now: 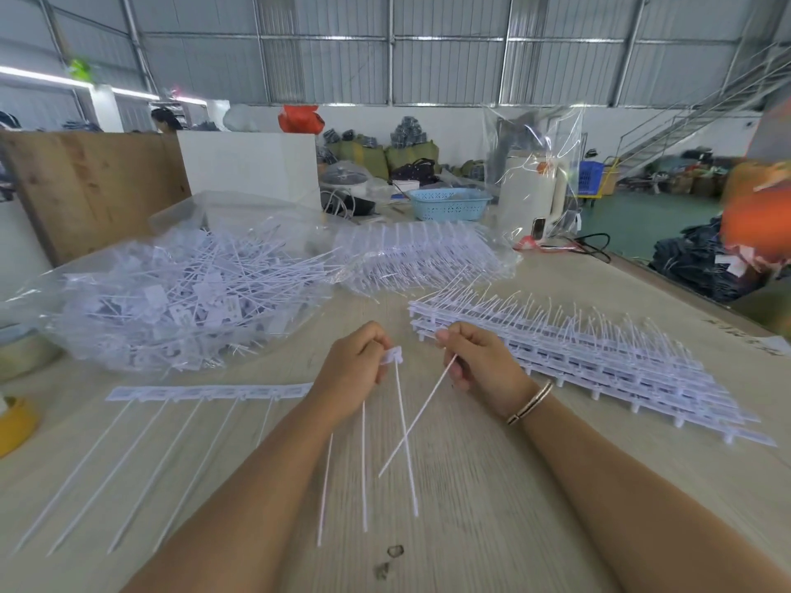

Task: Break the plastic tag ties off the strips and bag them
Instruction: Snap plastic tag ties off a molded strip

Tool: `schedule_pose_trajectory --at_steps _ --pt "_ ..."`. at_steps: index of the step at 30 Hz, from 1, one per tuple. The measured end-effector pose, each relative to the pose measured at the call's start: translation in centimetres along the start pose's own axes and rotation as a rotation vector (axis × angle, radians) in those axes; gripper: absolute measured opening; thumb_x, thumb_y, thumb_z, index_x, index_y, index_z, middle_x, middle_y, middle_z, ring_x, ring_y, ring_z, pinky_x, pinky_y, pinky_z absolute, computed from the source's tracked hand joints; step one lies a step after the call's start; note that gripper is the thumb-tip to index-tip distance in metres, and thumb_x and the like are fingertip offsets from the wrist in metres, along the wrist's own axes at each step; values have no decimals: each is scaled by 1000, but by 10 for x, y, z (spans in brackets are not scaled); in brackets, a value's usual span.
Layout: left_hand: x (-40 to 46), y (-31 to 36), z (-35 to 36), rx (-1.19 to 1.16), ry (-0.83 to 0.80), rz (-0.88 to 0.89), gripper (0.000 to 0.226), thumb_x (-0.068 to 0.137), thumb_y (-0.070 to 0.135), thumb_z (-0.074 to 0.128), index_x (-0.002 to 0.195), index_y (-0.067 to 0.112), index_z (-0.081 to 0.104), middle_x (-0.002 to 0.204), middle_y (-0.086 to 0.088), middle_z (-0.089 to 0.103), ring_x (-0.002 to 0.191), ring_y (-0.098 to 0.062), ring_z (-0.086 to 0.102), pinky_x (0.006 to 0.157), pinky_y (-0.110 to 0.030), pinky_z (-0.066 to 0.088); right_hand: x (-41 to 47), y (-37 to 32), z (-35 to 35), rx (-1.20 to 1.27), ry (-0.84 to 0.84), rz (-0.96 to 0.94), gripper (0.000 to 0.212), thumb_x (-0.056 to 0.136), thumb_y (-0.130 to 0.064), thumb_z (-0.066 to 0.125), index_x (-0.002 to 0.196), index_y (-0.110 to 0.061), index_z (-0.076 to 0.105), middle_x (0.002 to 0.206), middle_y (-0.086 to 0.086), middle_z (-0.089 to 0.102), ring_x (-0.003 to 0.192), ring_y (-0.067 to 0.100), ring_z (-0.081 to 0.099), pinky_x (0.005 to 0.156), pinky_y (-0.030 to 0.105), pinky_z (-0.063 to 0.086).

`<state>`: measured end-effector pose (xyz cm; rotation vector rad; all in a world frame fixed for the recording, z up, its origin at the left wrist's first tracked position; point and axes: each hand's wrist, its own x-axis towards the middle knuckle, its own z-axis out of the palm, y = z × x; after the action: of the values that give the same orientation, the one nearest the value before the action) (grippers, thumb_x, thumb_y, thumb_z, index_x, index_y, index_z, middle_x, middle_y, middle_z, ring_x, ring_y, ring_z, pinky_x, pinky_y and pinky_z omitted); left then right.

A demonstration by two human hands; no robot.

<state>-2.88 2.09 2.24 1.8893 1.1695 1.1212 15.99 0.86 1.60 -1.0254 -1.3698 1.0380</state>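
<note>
— Warehouse hall behind, corrugated walls and a steel stair; what's on the pale wood-grain worktable point(492, 507) from where you sit?

— Biggest first: I see a clear plastic bag heaped with loose white tag ties point(171, 301) at far left, mouth slumped open toward the middle, which I judge keeps it within a short toss. Behind it, a second clear bag of unbroken strips point(419, 254). To the right, a stack of white plastic strips with ties standing up point(599, 357), close by the right arm, probably as the feed pile.

— And the piece being worked?

— One white strip lying flat with five ties still attached point(205, 392) runs left from the left wrist, tails pointing at me. It looks partly stripped at its right end.

— Hands?

— My left hand point(351, 374) has its fingers curled round a bunch of detached white ties point(396, 357), heads at the fingertips, tails hanging toward me. My right hand point(479, 361) pinches a single white tie point(417, 421) between thumb and forefinger, its tail slanting down-left across the bunch. Its head is hidden inside the fingers, so I cannot tell how it sits there.

— Next?

— I'd guess it joins the bunch, then all go to the bag.
</note>
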Motion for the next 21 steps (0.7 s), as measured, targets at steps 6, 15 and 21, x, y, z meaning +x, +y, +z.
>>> schedule_pose_trajectory --at_steps 6,15,21 --pt "1 -3 1 67 -3 9 37 84 -3 37 60 20 52 55 1 46 55 -19 43 56 -34 36 6 4 3 -331 -53 68 39 90 -32 57 55 -17 48 56 4 38 52 14 36 55 23 31" --pt "2 -9 2 132 -10 -8 32 83 3 42 65 29 51 51 8 48 50 -16 46 54 -35 38 9 3 21 -768 -6 -185 24 96 -26 48 108 -11 61 98 1 50 87 11 49 82 23 38" --pt "2 3 10 123 -68 115 30 89 3 47 75 29 42 70 -2 55 65 -26 54 65 -45 46 -4 -4 26 -556 -104 -203 28 92 -23 55 82 0 68 86 5 57 84 14 54 81 24 39"
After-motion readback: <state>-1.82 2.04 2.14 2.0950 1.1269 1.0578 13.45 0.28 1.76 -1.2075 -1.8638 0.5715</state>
